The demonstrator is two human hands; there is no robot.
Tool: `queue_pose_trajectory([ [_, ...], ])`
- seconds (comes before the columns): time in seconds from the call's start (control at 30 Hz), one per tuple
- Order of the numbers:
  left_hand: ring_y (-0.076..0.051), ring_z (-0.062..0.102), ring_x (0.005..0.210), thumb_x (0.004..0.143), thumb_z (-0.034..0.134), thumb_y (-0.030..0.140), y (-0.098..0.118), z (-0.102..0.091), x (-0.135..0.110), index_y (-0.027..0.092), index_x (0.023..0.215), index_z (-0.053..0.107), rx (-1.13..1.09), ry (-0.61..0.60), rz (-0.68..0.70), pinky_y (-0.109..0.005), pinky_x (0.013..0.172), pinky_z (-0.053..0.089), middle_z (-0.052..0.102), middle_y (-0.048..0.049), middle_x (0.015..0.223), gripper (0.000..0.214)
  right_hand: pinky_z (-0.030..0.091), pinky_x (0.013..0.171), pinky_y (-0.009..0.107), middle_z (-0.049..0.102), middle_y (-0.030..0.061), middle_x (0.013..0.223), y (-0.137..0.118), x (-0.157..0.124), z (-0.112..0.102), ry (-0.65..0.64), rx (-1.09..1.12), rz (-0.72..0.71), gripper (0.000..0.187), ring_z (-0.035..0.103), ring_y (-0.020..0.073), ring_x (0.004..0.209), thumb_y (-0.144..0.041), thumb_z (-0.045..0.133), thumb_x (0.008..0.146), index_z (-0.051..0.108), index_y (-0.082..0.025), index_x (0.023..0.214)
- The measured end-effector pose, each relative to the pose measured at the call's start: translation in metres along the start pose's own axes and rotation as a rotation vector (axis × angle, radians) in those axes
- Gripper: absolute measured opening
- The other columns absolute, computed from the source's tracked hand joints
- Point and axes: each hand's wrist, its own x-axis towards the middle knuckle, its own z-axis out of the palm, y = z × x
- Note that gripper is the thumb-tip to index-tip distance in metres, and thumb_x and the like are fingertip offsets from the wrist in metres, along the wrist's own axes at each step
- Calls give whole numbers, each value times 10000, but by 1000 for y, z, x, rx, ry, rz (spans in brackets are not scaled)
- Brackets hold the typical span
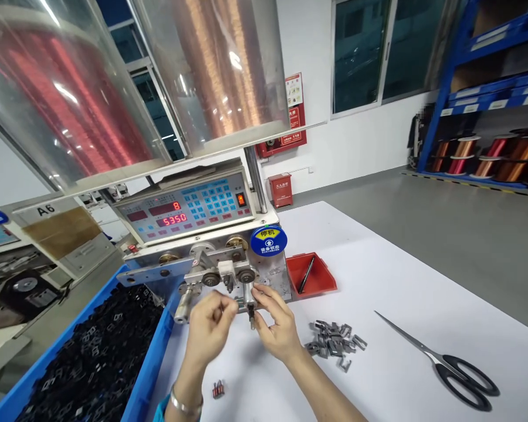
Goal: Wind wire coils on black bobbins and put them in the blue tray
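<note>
Partly, the small dark piece [251, 312] at the tip of the silver spindle [249, 292] is covered by the fingers, and its shape is hard to make out; the tops of the red spool [70, 99] and copper spool [222, 64] are cropped at the upper left and top. The dark piece is placed between the two hands, just below the frame's centre. On the left hand [212, 328], thumb and forefinger are brought together; whether a fine wire is pinched cannot be told. By the right hand [278, 323], the spindle and piece are touched or nearly so, its grip being unclear. Space above the hands is taken up by the winding machine [202, 235]. Grey clips [333, 340] are heaped right of the hands, below a red tray [323, 278]; scissors [427, 349] are laid lower right. At lower left, black parts [92, 351] are held in a blue crate [154, 357].
</note>
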Motion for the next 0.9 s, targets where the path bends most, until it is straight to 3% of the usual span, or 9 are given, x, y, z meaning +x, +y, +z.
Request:
queue_pose_trajectory([
  [0.13,-115,397,464,701,645,310,-6,5,10,175,530,617,-48,-37,-117,-231,472,296,500,16,508,219,576,807,346,567,117,1223,1,-1,1,-4,-2,11,419,564,234,1115,-128,507,855,556,-256,1250],
  [0.27,-118,424,488,744,630,319,-5,3,-2,179,552,646,-27,-171,24,-231,484,313,511,6,529,239,578,809,341,566,116,1226,1,-3,1,-23,-8,30,414,566,235,1113,-137,516,852,558,-251,1247],
  [0.33,-121,430,505,763,619,326,-5,-1,-2,182,600,661,20,-84,71,-236,507,322,517,5,541,222,581,806,343,564,120,1226,2,-4,1,-17,0,34,401,565,236,1114,-144,513,856,562,-241,1242],
  [0.43,-112,395,474,731,623,353,-11,1,8,171,579,630,33,44,-29,-233,481,300,473,27,501,237,586,807,354,559,125,1226,3,-4,2,-8,1,29,396,557,237,1123,-141,507,862,561,-235,1242],
  [0.5,-106,390,454,717,614,378,-15,6,10,166,538,601,1,7,-78,-226,453,291,460,32,487,278,587,811,363,561,122,1225,3,-4,1,-12,-10,30,405,562,240,1116,-135,507,860,558,-241,1248],
  [0.6,-106,419,477,750,600,366,-10,5,0,168,541,612,18,-81,16,-223,471,318,495,20,519,288,590,809,365,568,115,1221,3,-4,1,-25,-15,30,419,576,243,1100,-130,515,855,554,-251,1254],
  [0.7,-109,428,524,764,612,320,-1,-3,-4,178,594,632,68,-33,104,-231,528,339,524,14,561,223,595,799,351,561,114,1226,1,-3,1,-19,14,28,417,573,237,1103,-125,521,854,555,-249,1250],
  [0.8,-98,384,493,677,679,379,-5,-2,10,172,541,572,-119,14,-95,-227,487,310,474,34,513,269,599,789,342,553,114,1231,1,-3,2,-6,34,24,410,561,232,1115,-117,516,857,557,-244,1245],
  [0.9,-64,271,399,631,659,503,-18,9,16,177,488,501,-321,-61,-256,-216,404,238,385,65,447,390,598,795,346,558,109,1227,2,-3,2,-10,21,23,416,559,232,1119,-108,522,854,557,-250,1244],
])
